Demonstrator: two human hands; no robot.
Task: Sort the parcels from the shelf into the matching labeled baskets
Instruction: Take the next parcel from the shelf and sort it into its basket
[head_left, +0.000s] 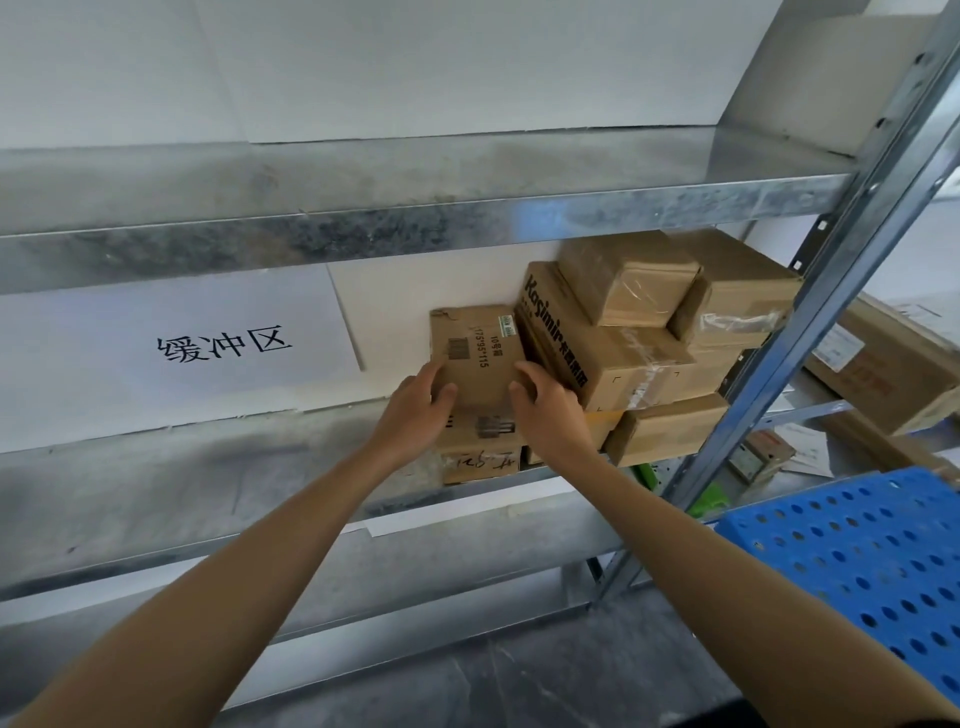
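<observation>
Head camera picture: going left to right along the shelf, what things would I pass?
White sign with black characters → left hand → barcoded cardboard box that both hands grip → right hand → Kasimir box → taped cardboard box → blue perforated basket.

A brown cardboard box (478, 358) with a barcode and black print stands on end, leftmost in a pile of taped parcels (649, 332) stacked at the right end of the metal shelf (208, 483).
</observation>
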